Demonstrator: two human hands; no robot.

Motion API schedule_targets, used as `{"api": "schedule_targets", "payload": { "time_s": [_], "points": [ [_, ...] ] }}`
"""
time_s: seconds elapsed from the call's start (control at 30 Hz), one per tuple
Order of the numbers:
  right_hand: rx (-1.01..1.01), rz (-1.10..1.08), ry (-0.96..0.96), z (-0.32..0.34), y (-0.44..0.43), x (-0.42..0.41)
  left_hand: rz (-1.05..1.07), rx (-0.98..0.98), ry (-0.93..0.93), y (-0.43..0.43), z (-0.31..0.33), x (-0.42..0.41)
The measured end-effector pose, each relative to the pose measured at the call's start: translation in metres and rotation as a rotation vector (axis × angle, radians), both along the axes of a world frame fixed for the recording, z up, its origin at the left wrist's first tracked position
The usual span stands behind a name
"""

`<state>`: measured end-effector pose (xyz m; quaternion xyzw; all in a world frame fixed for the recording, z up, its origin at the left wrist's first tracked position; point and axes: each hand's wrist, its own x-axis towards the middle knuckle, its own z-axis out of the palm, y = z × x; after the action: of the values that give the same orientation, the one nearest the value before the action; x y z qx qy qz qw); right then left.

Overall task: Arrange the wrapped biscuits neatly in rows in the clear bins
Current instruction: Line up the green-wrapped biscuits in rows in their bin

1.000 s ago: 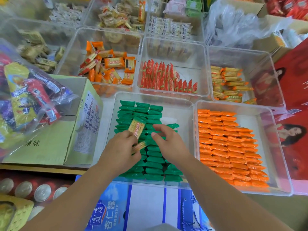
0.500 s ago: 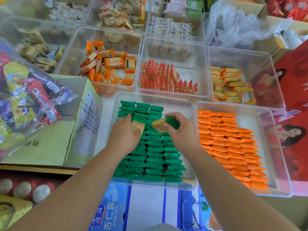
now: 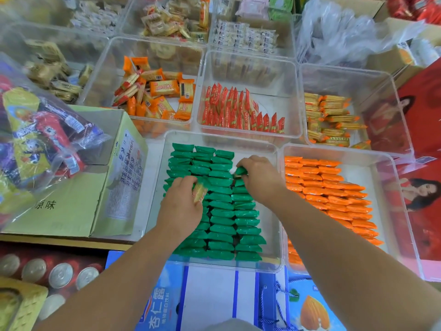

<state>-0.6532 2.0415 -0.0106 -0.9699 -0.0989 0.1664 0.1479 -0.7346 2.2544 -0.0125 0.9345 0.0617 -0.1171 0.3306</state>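
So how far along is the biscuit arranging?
Done: the orange biscuits sit in tidy rows, and green biscuits fill most of their clear bin. In hand: the right hand pinches a green packet at the rightmost row's far end; the left hand grips a spare packet. Left: the jumbled packets in the bin behind.

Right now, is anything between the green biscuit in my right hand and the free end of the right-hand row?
Nothing visible. The right hand pinches the green biscuit just over the row's far end, with bare bin floor beyond. The left hand holds another packet off to the side.
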Motion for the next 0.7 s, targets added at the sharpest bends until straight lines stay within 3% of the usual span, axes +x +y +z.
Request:
{"api": "schedule_targets", "payload": {
  "time_s": [0.13, 0.3, 0.43, 0.5, 0.6, 0.7],
  "points": [
    [-0.063, 0.023, 0.101, -0.021, 0.009, 0.001, 0.044, -0.026, -0.017, 0.002, -0.001, -0.013],
    [0.002, -0.023, 0.266, -0.032, 0.010, 0.005, 0.089, -0.121, -0.010, 0.005, -0.003, -0.023],
    [-0.007, -0.049, 0.227, -0.027, 0.007, -0.001, 0.073, -0.222, -0.007, 0.004, -0.004, -0.027],
    [0.100, -0.095, 0.114, -0.018, 0.009, -0.010, 0.042, -0.262, -0.015, 0.003, -0.004, -0.028],
    [0.418, -0.145, 0.063, 0.002, 0.016, -0.038, 0.004, -0.311, -0.052, 0.001, -0.005, -0.027],
    [0.540, -0.013, 0.094, 0.020, 0.021, -0.066, -0.047, -0.345, -0.091, -0.005, -0.002, -0.023]
  ]
}}
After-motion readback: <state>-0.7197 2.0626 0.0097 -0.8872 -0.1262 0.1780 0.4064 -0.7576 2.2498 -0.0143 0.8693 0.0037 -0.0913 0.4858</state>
